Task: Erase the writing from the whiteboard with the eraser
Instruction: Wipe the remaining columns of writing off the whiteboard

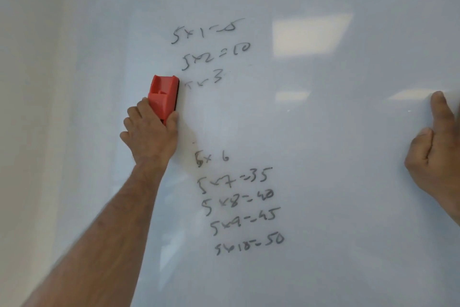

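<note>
A white whiteboard [323, 157] fills the view. Black handwriting [236, 207] runs down its middle as a five-times table. The top lines read 5x1=5 and 5x2=10, then a partly wiped 5x3. A blank wiped band lies below that, followed by "5x 6" and full lines down to 5x10=50. My left hand [151, 132] grips a red eraser [163, 95], pressed upright on the board just left of the 5x3 line. My right hand [438, 147] rests on the board at the right edge, fingers loosely curled, holding nothing.
Ceiling lights reflect as pale patches [311, 33] on the upper right of the board. The board's left part [37, 132] looks cream-tinted and bears no writing.
</note>
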Available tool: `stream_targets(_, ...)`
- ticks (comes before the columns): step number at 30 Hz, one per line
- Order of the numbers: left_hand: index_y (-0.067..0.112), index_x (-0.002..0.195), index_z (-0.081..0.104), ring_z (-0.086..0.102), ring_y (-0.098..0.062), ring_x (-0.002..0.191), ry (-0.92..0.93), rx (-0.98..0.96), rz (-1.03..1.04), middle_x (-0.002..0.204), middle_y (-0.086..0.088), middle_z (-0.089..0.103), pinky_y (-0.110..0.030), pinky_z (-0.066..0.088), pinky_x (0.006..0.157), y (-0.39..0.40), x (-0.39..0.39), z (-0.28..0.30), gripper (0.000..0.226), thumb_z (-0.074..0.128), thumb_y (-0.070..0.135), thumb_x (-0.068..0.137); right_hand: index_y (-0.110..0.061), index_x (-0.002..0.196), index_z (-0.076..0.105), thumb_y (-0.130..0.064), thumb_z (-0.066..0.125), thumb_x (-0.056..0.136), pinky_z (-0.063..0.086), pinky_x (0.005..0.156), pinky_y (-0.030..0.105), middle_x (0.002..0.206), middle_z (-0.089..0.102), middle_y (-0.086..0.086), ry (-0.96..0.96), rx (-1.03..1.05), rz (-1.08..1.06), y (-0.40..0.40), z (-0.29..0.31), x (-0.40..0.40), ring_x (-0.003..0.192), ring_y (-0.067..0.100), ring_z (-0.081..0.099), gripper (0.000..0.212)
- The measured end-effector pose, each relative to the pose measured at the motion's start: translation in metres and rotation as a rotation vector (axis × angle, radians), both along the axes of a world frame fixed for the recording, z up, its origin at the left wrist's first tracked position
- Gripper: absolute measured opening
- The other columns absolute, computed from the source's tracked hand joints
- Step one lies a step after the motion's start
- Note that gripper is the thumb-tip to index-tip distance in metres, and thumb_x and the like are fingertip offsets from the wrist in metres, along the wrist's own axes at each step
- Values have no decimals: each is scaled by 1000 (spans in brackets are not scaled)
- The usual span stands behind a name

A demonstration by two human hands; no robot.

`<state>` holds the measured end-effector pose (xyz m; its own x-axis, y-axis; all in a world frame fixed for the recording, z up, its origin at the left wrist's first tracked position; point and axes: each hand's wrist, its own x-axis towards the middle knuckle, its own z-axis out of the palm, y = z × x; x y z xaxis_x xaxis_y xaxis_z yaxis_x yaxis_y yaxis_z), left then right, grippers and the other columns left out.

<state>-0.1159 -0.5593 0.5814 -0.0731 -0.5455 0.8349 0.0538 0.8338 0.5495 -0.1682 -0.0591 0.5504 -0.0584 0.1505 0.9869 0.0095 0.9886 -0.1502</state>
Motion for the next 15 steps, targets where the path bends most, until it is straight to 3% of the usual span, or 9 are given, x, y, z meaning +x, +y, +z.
stream_targets(6, 5, 141, 42, 50, -39, 110, 59, -119, -36, 127, -18, 51, -54, 40, 89, 29, -2, -16, 68, 63, 48, 92, -45, 164, 4, -55, 9, 98, 40, 104, 70, 151, 44, 23, -92, -2, 40, -2, 2, 5, 127, 55, 48, 66)
stream_targets(15, 4, 137, 54, 54, -33, 91, 47, -565, -134, 116, -14, 60, -46, 44, 77, 127, 5, -74, 67, 69, 42, 84, -44, 165, 6, -52, 10, 101, 43, 99, 67, 152, 45, 23, -35, 42, 33, -1, 2, 0, 124, 55, 50, 64)
